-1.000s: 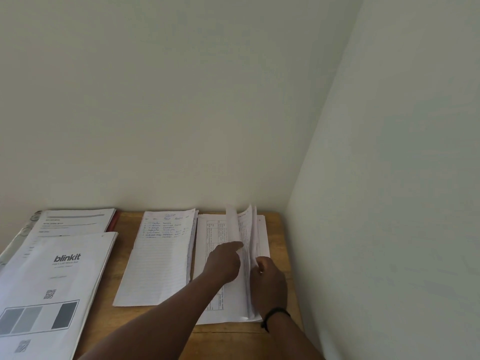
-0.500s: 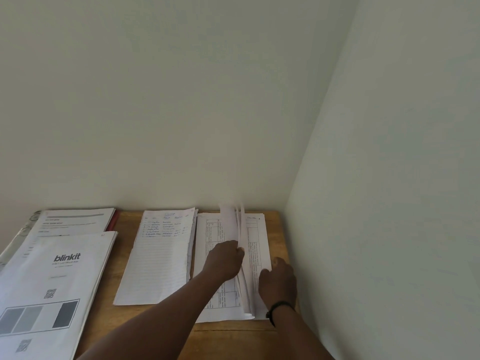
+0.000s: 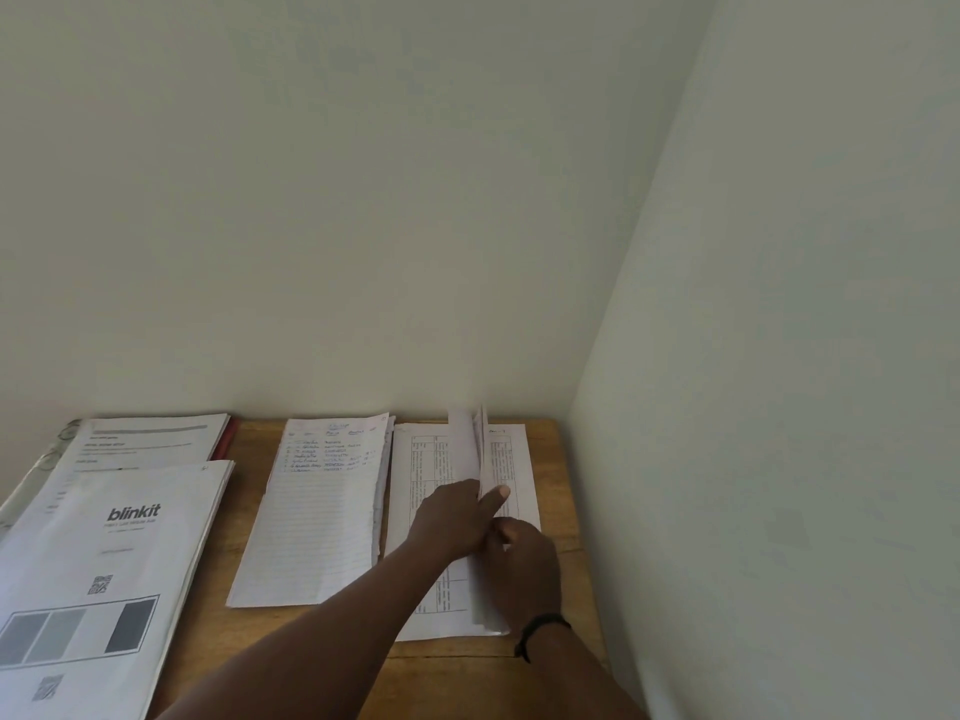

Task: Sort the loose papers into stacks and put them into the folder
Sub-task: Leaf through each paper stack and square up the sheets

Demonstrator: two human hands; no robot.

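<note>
Leafing through the rightmost pile, the left hand (image 3: 453, 517) has its fingers (image 3: 496, 495) slid between raised sheets, one fingertip showing on the far side of the lifted pages, so it parts the sheets and does not pinch them. Just beside it, the right hand (image 3: 524, 569), with a black band at the wrist, rests on the near right edge of the same pile with its fingers curled onto the page edges; whether they grip a sheet or only press on it I cannot tell.

The white stack of printed table forms (image 3: 431, 511) lies at the right end of the brown wooden surface (image 3: 561, 511), near the corner of the pale walls. A second ago a thicker fan of pages stood up; now only a narrow sliver stands near the far edge, so most pages have dropped to one side. That suggests the check of this pile is nearly through.

Left of it lies the white stack of lined handwritten sheets (image 3: 317, 517), apart from the hands. Further left sit the white stapled printouts with the blinkit logo (image 3: 104, 553), overlapping another printed pile on what looks like the dark red folder (image 3: 227, 441). Nothing looks filed yet.
</note>
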